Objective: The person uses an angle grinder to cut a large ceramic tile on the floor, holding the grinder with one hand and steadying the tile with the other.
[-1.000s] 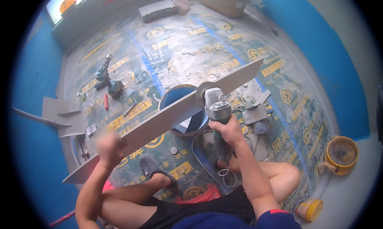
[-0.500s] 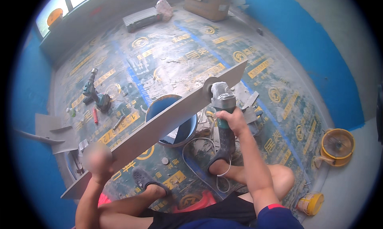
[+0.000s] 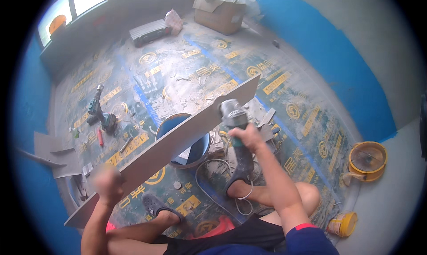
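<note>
A long, narrow grey tile strip (image 3: 155, 156) runs slantwise from my lower left up to the right, above a blue bucket (image 3: 205, 144). Near its lower end my left hand (image 3: 108, 182) grips it; a blur covers part of that hand. My right hand (image 3: 248, 136) is wrapped round the body of an angle grinder (image 3: 234, 115), whose head lies against the strip's face towards the far end. The grinder's disc is mostly hidden now. A pale cord (image 3: 242, 206) trails from the tool past my foot.
At left lie a cordless drill (image 3: 101, 112), a red-handled tool (image 3: 100, 137) and a shovel (image 3: 55, 155). A cardboard box (image 3: 218, 16) and a grey case (image 3: 150, 32) stand far off. Broken tile pieces (image 3: 267, 117) lie beyond the bucket. At right are a yellow fan (image 3: 367, 159) and a yellow tub (image 3: 342, 224).
The grinder has shifted slightly left and nearer along the strip, its disc less visible. The whole view has slid a little, and both hands keep their hold.
</note>
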The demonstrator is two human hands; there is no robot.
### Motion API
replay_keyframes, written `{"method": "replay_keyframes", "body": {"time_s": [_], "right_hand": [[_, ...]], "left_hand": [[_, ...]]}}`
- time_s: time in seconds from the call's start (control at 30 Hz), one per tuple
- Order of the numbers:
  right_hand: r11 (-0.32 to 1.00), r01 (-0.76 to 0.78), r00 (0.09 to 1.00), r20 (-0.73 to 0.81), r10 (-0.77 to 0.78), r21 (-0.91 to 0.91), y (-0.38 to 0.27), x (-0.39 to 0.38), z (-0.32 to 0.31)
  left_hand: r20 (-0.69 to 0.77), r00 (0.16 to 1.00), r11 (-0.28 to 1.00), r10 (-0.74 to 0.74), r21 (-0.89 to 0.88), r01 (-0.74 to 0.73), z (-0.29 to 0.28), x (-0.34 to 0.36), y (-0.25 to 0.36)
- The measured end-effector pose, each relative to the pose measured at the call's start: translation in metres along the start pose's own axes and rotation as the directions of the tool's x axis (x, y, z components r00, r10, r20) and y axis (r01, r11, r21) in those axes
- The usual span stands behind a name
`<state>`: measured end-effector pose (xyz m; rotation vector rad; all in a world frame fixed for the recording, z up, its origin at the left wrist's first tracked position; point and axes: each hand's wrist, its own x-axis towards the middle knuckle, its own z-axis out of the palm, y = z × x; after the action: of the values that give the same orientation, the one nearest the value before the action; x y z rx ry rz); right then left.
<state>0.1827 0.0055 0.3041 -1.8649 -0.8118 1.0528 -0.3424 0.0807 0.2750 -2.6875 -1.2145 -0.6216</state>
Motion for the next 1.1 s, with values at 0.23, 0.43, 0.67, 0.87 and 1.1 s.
{"method": "replay_keyframes", "body": {"time_s": [0.23, 0.43, 0.67, 0.87, 1.1], "right_hand": [[0.872, 0.278, 0.959, -0.063, -0.276, 0.403, 0.004, -0.070, 0.033], [0.612, 0.462, 0.881, -0.249, -0.403, 0.642, -0.061, -0.081, -0.003], [0.727, 0.630, 0.542, -0.516, -0.663, -0.273, -0.104, -0.082, -0.149], [0.612, 0.299, 0.325, -0.524, -0.787, -0.733, -0.064, -0.140, -0.268], [0.877, 0.301, 0.684, -0.557, -0.471, -0.374, 0.022, -0.185, -0.293]], "left_hand": [[-0.011, 0.997, 0.997, -0.075, -0.003, 0.075, 0.007, 0.017, 0.012], [-0.005, 0.994, 0.985, -0.108, 0.134, 0.108, -0.012, 0.003, -0.012], [-0.102, 0.994, 0.993, 0.035, 0.117, -0.023, -0.008, 0.012, 0.005], [-0.115, 0.991, 0.987, 0.074, 0.149, -0.056, 0.002, 0.017, 0.015], [-0.042, 0.999, 0.999, 0.015, 0.050, -0.013, 0.020, 0.003, -0.011]]}}
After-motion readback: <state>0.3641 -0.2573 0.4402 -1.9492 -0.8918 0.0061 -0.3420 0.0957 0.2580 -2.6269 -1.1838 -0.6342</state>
